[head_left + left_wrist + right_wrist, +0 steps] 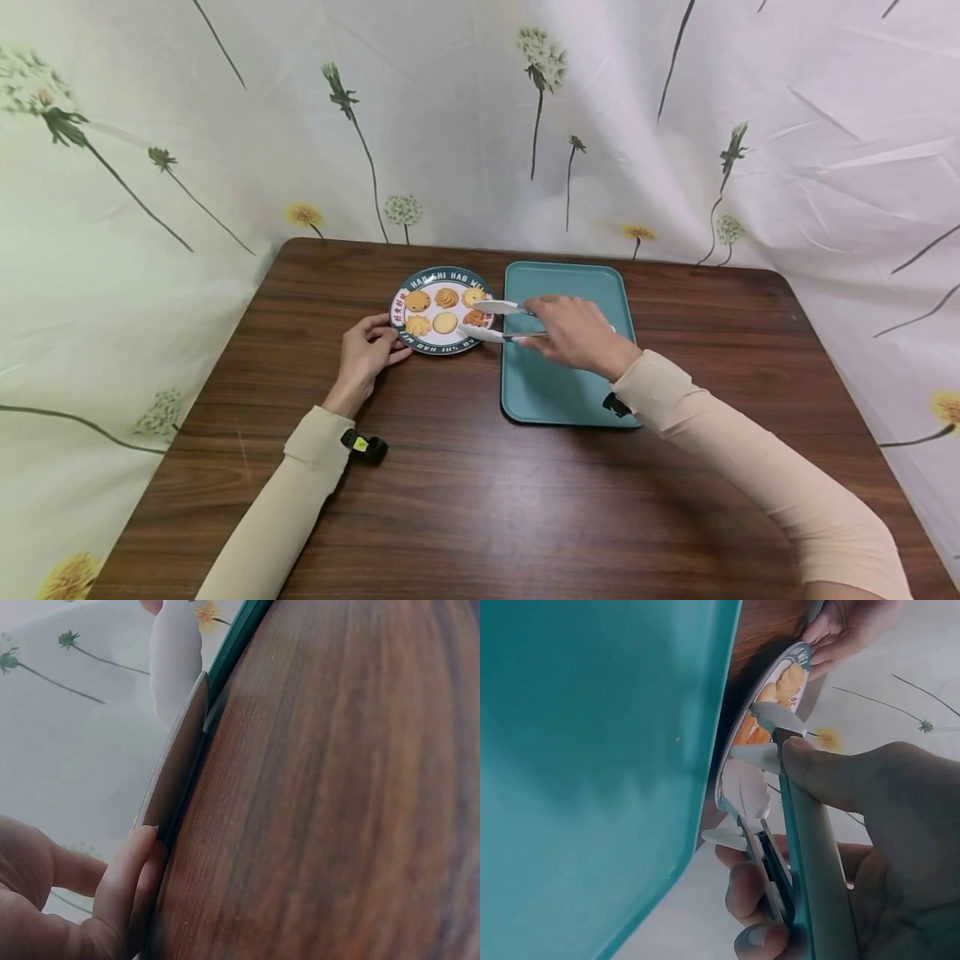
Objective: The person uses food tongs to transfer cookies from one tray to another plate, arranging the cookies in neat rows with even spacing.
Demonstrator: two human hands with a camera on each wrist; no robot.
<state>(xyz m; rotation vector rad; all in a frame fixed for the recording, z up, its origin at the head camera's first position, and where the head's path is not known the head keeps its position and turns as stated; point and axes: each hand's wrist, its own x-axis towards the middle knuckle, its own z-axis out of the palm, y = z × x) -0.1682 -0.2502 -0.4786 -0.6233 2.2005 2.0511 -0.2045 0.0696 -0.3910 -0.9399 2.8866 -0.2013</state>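
My left hand (362, 357) holds the left edge of a round plate (442, 349) with its fingertips, and the left wrist view shows them at the rim. The plate has a dark lettered border and a white middle with several cookies (445, 322) of different shapes. In my right hand (581, 335) is a pair of tongs (493, 307) with white tips, its two arms spread apart. Those tips reach left over the plate's right part, close to the right-hand cookies. The right wrist view shows my thumb on one arm of the tongs (814, 855) and fingers on the other.
A teal rectangular tray (562, 396) lies right of the plate, beneath my right hand. Both stand on a dark wooden table (450, 500). Behind the table hangs a pale cloth (457, 125) printed with dandelions.
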